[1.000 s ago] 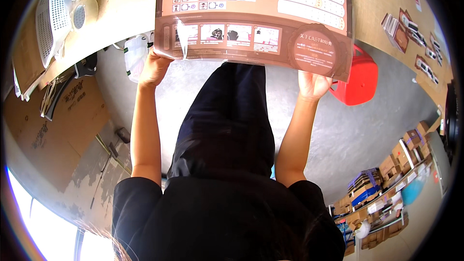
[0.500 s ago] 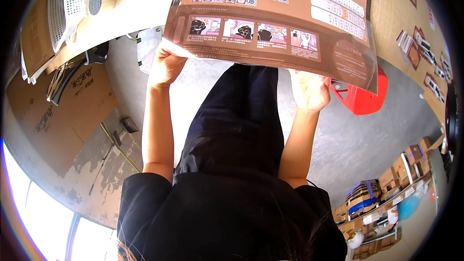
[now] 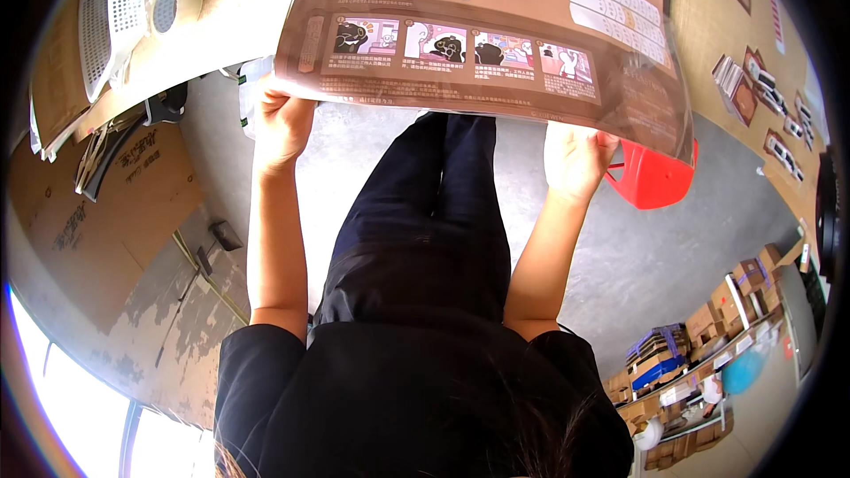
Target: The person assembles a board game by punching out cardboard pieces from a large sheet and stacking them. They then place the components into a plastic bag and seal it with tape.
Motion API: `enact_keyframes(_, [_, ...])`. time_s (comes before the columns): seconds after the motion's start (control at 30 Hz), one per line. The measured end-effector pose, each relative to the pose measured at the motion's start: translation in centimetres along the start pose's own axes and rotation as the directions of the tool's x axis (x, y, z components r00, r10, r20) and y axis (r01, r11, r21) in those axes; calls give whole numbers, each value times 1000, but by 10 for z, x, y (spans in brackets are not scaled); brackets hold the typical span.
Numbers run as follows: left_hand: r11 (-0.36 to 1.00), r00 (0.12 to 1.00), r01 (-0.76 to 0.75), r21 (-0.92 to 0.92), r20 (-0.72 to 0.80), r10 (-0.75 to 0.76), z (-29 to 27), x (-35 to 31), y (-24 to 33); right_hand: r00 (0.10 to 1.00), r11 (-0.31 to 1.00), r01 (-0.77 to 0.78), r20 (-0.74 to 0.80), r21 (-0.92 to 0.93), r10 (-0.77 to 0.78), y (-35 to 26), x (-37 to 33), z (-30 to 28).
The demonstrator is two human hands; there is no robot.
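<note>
A large flat brown printed package [image 3: 496, 26] in a clear plastic sleeve spans the top of the view, covered with small cartoon panels. My left hand [image 3: 282, 128] grips its near left corner from below. My right hand [image 3: 575, 159] holds its near right edge, fingers under the plastic. Both arms reach forward and up from my black-clad body. The package hides the surface behind it.
A red plastic stool [image 3: 651, 177] stands on the grey floor at the right. Flattened cardboard boxes [image 3: 97, 212] lie to the left. A white perforated basket [image 3: 106, 9] sits on a tan table at upper left. Small brown packets [image 3: 753, 88] lie on a table at right.
The package has swung toward the right and closer, tilting so its right side drops. Both hands kept their hold and moved with it.
</note>
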State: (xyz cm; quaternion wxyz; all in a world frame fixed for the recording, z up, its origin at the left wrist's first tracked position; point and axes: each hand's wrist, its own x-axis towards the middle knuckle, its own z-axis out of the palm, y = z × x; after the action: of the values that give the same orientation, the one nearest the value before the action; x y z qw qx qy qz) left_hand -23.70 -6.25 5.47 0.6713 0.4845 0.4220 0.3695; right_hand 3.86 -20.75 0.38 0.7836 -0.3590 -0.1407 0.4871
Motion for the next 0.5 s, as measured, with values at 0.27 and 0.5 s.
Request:
enact_keyframes(0.27, [968,895,-239,81,-368,252,28,13,-20,999,982,44,23,186,-49,22,6,-7])
enact_keyframes(0.5, [982,833,-175,-73,-542,108,50,9,-39,981,924,-15,-175,382,89,40,-2,4])
